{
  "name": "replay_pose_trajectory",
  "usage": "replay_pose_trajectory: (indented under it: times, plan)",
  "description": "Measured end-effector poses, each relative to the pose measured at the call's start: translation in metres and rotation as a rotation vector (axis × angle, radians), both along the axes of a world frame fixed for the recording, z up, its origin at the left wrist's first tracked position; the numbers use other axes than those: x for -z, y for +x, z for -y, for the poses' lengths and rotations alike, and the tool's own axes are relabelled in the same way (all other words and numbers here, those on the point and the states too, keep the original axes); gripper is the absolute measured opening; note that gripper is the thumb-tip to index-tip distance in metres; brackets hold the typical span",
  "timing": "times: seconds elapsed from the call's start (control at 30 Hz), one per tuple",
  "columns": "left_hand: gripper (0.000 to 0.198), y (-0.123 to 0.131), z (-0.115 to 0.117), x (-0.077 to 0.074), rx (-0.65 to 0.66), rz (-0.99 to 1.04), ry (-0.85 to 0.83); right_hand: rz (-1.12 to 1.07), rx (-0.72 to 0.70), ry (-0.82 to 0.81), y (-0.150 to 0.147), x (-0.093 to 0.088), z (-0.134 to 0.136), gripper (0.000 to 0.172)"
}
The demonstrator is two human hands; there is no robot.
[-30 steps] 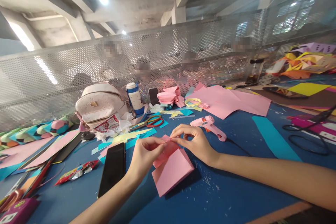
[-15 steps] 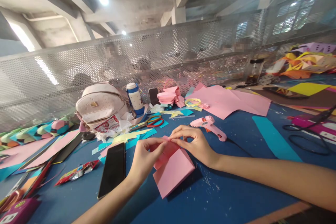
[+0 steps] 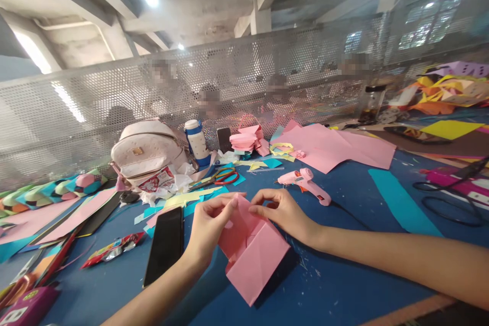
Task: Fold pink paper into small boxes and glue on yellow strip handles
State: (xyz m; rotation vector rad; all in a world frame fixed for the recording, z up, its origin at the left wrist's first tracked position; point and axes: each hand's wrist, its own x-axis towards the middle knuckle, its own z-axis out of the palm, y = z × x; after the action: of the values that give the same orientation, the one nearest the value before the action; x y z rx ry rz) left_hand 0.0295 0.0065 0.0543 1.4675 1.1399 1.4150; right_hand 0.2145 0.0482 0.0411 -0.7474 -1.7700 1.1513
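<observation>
A folded pink paper piece (image 3: 252,254) lies partly lifted off the blue table (image 3: 336,285) in front of me. My left hand (image 3: 209,229) pinches its upper left part with thumb and fingers closed on it. My right hand (image 3: 280,210) grips the upper right edge, fingers curled onto the paper. The two hands nearly meet at the top fold. A black phone (image 3: 165,244) lies just left of my left hand. A pink glue gun (image 3: 303,183) rests beyond my right hand.
A white backpack (image 3: 147,152), a blue-and-white bottle (image 3: 196,141), scissors (image 3: 223,175), pink sheets (image 3: 336,146) and teal strips (image 3: 401,202) cover the far table. A perforated metal screen (image 3: 76,112) stands behind, with people beyond it. Cables (image 3: 446,204) lie at right.
The pink paper has opened wider and shifted toward me. My hands have moved slightly down with it, and the fold between them has spread.
</observation>
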Motion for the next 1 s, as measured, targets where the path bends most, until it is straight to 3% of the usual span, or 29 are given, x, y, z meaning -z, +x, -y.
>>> replay_pose_trajectory:
  times: [0.2, 0.3, 0.37, 0.43, 0.57, 0.73, 0.87, 1.0]
  plan:
    - [0.025, -0.005, -0.004, -0.004, 0.040, -0.144, 0.110, 0.019, 0.030, -0.027, 0.002, -0.004, -0.004, 0.024]
    - [0.004, -0.006, -0.004, -0.008, 0.042, -0.239, 0.209, 0.029, 0.012, -0.027, 0.002, -0.003, -0.006, 0.022]
    - [0.026, -0.007, -0.003, -0.012, 0.034, -0.336, 0.315, 0.037, 0.000, -0.027, 0.003, -0.002, -0.006, 0.022]
    - [0.037, -0.008, -0.002, -0.015, 0.052, -0.465, 0.437, 0.037, -0.008, -0.027, 0.003, -0.001, -0.006, 0.021]
    - [0.021, -0.011, -0.001, -0.020, 0.095, -0.602, 0.577, 0.016, -0.052, -0.018, 0.003, -0.001, -0.005, 0.020]
    - [0.018, -0.014, -0.002, -0.021, 0.111, -0.617, 0.643, -0.016, -0.086, -0.003, 0.003, -0.002, -0.004, 0.021]
    - [0.016, -0.015, -0.003, -0.023, 0.132, -0.626, 0.651, -0.018, -0.083, 0.001, 0.002, -0.003, -0.003, 0.026]
    - [0.026, -0.020, -0.001, -0.033, 0.269, -0.647, 0.571, -0.017, -0.105, -0.016, 0.002, -0.005, -0.003, 0.028]
